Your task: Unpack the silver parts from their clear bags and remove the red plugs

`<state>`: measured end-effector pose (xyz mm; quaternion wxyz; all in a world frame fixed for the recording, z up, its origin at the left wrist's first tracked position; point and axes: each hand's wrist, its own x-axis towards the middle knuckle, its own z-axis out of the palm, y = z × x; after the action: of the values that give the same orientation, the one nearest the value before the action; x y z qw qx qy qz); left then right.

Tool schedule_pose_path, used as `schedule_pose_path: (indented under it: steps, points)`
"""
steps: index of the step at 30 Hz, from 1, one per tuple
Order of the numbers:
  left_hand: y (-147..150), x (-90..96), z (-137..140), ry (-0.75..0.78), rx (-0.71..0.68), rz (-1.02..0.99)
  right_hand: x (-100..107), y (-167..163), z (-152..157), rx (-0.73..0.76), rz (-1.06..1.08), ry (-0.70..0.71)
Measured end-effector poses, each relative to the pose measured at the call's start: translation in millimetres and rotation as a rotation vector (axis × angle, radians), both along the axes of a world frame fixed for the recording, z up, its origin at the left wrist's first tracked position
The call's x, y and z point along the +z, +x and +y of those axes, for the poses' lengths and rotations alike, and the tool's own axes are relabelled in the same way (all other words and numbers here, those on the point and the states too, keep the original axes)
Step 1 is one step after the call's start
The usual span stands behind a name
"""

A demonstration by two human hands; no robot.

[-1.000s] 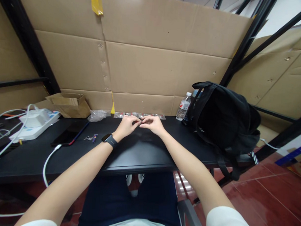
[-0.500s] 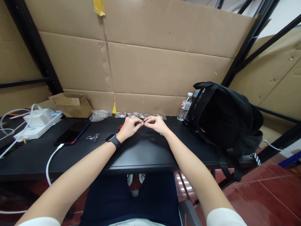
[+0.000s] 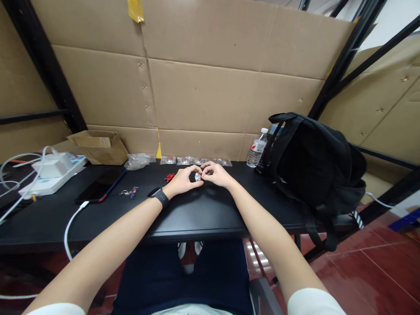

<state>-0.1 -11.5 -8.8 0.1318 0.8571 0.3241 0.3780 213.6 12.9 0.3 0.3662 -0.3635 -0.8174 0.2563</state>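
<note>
In front of me, my left hand (image 3: 183, 180) curves its thumb and index finger around the rim of a small shiny round disc (image 3: 197, 176). My right hand (image 3: 214, 173) pinches at the disc's right edge, where a speck of red shows between the fingertips. What kind of disc it is stays too small to tell. Just left of my left hand lies a small heap of red pieces (image 3: 170, 177) on the black table (image 3: 201, 217). Behind both hands runs a row of small clear packets (image 3: 185, 161) with red and silvery contents.
At left are a keyring with a small tag (image 3: 129, 192), a phone (image 3: 100, 186) on a white cable, a power strip (image 3: 54, 177), a brown paper bag (image 3: 100, 147) and crumpled clear plastic (image 3: 139, 161). A water bottle (image 3: 256, 150) and black backpack (image 3: 316, 166) stand right. Cardboard (image 3: 205, 93) closes the back.
The disc has turned from edge-on to show its shiny face. My left thumb and index finger have spread wider, and more of the red heap shows.
</note>
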Motion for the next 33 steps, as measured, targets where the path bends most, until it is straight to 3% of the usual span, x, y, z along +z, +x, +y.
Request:
schedule_pose_path:
  steps: [4,9,12,14,16,19,22,26,30,33]
  points:
    - [-1.2,-4.3,5.4,0.045,0.086,0.135,-1.5,2.4,2.4,-0.02,0.052,-0.023]
    - [-6.4,-7.3,13.0,0.076,0.101,0.263,-7.5,8.5,10.9,-0.025,-0.165,0.111]
    - [-20.4,-1.8,21.2,0.125,0.193,0.252,-3.1,18.4,14.8,-0.076,-0.26,0.186]
    - [-36.7,3.6,28.9,0.154,0.291,0.239,3.9,30.0,14.5,-0.148,-0.323,0.141]
    - [-56.8,8.0,36.6,0.147,0.377,0.244,11.8,44.1,11.7,-0.21,-0.407,0.004]
    - [-86.0,11.8,44.9,0.08,0.415,0.226,21.0,63.5,5.9,-0.301,-0.454,-0.136]
    - [-105.0,14.6,47.3,0.06,0.448,0.223,24.5,75.0,2.8,-0.279,-0.449,-0.214]
    - [-110.6,18.2,44.5,-0.071,0.371,0.318,23.2,79.9,3.8,-0.176,-0.531,-0.3]
    - [-103.5,15.9,43.8,-0.216,0.286,0.396,22.0,80.7,5.4,-0.18,-0.6,-0.303]
    - [-98.5,10.1,46.7,-0.229,0.281,0.397,21.6,81.6,6.1,-0.201,-0.606,-0.291]
